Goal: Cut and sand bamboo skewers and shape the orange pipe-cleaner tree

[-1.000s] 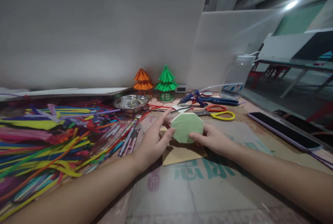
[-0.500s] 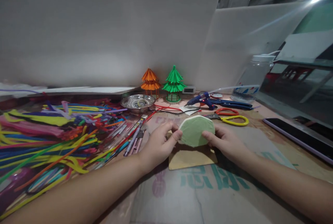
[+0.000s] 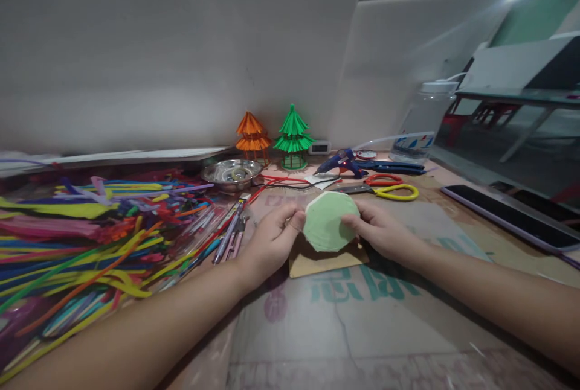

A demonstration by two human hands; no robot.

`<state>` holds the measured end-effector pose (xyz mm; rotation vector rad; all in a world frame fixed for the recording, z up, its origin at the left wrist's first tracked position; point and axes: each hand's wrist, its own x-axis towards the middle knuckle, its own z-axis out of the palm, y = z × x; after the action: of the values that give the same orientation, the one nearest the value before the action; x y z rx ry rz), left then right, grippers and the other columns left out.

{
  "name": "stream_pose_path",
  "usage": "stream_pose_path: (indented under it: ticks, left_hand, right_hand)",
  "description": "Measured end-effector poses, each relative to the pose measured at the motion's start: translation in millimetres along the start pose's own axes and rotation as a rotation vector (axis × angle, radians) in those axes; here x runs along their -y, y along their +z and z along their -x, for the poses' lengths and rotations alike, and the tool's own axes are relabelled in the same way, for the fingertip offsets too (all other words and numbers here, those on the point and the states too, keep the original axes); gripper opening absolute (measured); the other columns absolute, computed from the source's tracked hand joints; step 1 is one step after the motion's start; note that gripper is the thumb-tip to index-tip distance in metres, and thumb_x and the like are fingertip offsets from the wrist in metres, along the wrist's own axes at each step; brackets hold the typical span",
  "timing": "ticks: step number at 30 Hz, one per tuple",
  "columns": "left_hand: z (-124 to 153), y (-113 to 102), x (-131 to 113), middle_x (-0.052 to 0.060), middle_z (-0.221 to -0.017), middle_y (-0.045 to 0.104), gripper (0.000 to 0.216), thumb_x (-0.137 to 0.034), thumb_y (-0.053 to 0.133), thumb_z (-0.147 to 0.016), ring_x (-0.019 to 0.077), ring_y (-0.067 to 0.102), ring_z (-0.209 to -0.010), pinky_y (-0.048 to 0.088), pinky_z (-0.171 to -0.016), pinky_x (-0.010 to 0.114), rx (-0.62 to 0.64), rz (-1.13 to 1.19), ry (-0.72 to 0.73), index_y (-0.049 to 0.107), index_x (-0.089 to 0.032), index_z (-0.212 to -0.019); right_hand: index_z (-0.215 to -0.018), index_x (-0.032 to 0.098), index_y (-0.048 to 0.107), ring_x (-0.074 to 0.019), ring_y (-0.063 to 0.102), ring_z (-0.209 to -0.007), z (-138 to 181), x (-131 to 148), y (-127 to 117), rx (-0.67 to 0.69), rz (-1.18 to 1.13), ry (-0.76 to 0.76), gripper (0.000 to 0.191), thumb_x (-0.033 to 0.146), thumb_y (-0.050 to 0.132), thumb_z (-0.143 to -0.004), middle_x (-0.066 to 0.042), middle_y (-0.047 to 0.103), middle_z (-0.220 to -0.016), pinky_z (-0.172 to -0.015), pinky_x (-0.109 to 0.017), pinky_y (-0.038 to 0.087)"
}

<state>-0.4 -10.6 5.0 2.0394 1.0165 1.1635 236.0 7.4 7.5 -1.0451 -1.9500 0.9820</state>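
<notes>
A pale green many-sided disc (image 3: 328,224) with a white edge is held up between my two hands, its flat face toward me. My left hand (image 3: 274,239) grips its left edge, thumb in front. On the right edge, my right hand (image 3: 385,230) has its thumb pressed on the green face and its fingers behind. Below the disc, a tan piece of board (image 3: 324,263) lies on the printed cardboard sheet (image 3: 294,342); the disc hides part of it.
Many coloured pipe cleaners (image 3: 90,245) cover the left side. Behind stand a metal dish (image 3: 217,175), orange (image 3: 251,133) and green (image 3: 293,133) pagoda models, a blue glue gun (image 3: 342,162) and scissors (image 3: 396,192). A phone (image 3: 507,218) and plastic jug (image 3: 419,121) are at right.
The disc has tipped so more of its green face shows toward me. Both hands keep their hold. The whole view has shifted slightly.
</notes>
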Motion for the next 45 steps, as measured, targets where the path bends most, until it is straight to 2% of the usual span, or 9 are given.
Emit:
stream_pose_path:
  ticks: [6,10,16,26,31,34,37,40,45]
  left_hand:
    - [-0.4,2.7,5.9,0.001,-0.082,0.057,0.029,-0.038,0.037,-0.104,0.017,0.055,-0.08,0.045,-0.074,0.029,-0.112,-0.068,0.001,0.051,-0.021,-0.085]
    - [-0.9,2.7,6.2,0.004,-0.093,0.062,0.028,-0.044,0.038,-0.102,0.0187,0.06,-0.087,0.047,-0.075,0.03,-0.144,-0.012,-0.022,0.055,-0.021,-0.106]
    - [-1.4,1.7,0.0,-0.001,-0.066,0.051,0.042,-0.045,0.052,-0.096,0.0161,0.05,-0.067,0.038,-0.066,0.029,0.013,-0.31,0.102,0.045,-0.02,-0.063]
    - [-1.0,2.1,1.5,0.005,-0.078,0.063,0.044,-0.044,0.03,-0.104,0.0198,0.058,-0.075,0.044,-0.069,0.031,-0.005,-0.216,0.018,0.054,-0.02,-0.076]
    - [-0.5,0.9,1.2,0.003,-0.071,0.061,0.043,-0.041,0.032,-0.103,0.0202,0.059,-0.072,0.044,-0.069,0.032,0.028,-0.241,0.01,0.053,-0.021,-0.071]
    - [-0.4,1.8,3.7,0.003,-0.081,0.062,0.024,-0.032,0.037,-0.101,0.0197,0.06,-0.075,0.046,-0.068,0.032,-0.065,-0.248,-0.005,0.056,-0.019,-0.096]
    - [0.1,5.0,6.8,0.006,-0.097,0.062,0.032,-0.017,0.039,-0.095,0.0191,0.061,-0.085,0.049,-0.077,0.033,-0.13,-0.281,0.076,0.048,-0.017,-0.127]
    - [0.2,7.7,8.5,0.009,-0.11,0.061,0.043,-0.009,0.044,-0.089,0.0204,0.061,-0.097,0.05,-0.087,0.036,-0.056,-0.352,0.155,0.047,-0.017,-0.131]
    - [-2.9,6.8,10.0,0.009,-0.105,0.066,0.029,-0.007,0.049,-0.079,0.0258,0.06,-0.103,0.049,-0.092,0.043,0.143,-0.437,0.128,0.061,-0.016,-0.103]
  right_hand:
    - [-0.113,0.016,0.07,-0.0196,0.061,-0.074,0.3,2.3,-0.1,-0.046,-0.049,0.003,0.062,0.07,0.058,-0.086,-0.009,0.071,-0.095,-0.061,-0.027,0.052]
    - [-0.113,0.017,0.07,-0.0236,0.066,-0.085,1.2,3.7,-0.2,-0.048,-0.083,-0.012,0.058,0.067,0.059,-0.086,-0.009,0.072,-0.1,-0.07,-0.031,0.055]
    - [-0.116,0.016,0.069,-0.0236,0.066,-0.088,2.8,3.8,-1.6,-0.011,-0.046,-0.017,0.057,0.065,0.057,-0.088,-0.009,0.073,-0.104,-0.074,-0.031,0.055]
    - [-0.136,0.022,0.055,-0.0259,0.065,-0.105,13.1,13.0,8.0,0.035,-0.035,-0.075,0.059,0.051,0.066,-0.087,-0.01,0.069,-0.12,-0.09,-0.037,0.055]
    - [-0.127,0.019,0.057,-0.0251,0.065,-0.102,3.1,15.9,-4.2,-0.245,-0.066,-0.033,0.047,0.045,0.062,-0.088,-0.01,0.067,-0.121,-0.082,-0.034,0.054]
    - [-0.122,0.02,0.059,-0.0256,0.064,-0.104,-3.0,13.9,-13.9,-0.331,0.011,-0.061,0.039,0.041,0.058,-0.089,-0.009,0.068,-0.12,-0.087,-0.037,0.053]
    - [-0.117,0.019,0.064,-0.0277,0.065,-0.104,-2.5,11.4,-13.5,-0.226,0.202,-0.121,0.034,0.037,0.056,-0.089,-0.01,0.071,-0.114,-0.091,-0.039,0.051]
    - [-0.116,0.018,0.065,-0.0273,0.067,-0.094,1.8,7.9,-6.1,-0.126,0.345,-0.139,0.035,0.039,0.055,-0.09,-0.01,0.074,-0.105,-0.084,-0.038,0.052]
    - [-0.114,0.017,0.065,-0.027,0.069,-0.09,1.4,-0.3,-3.4,-0.117,0.409,-0.168,0.038,0.044,0.055,-0.09,-0.012,0.075,-0.103,-0.081,-0.037,0.053]
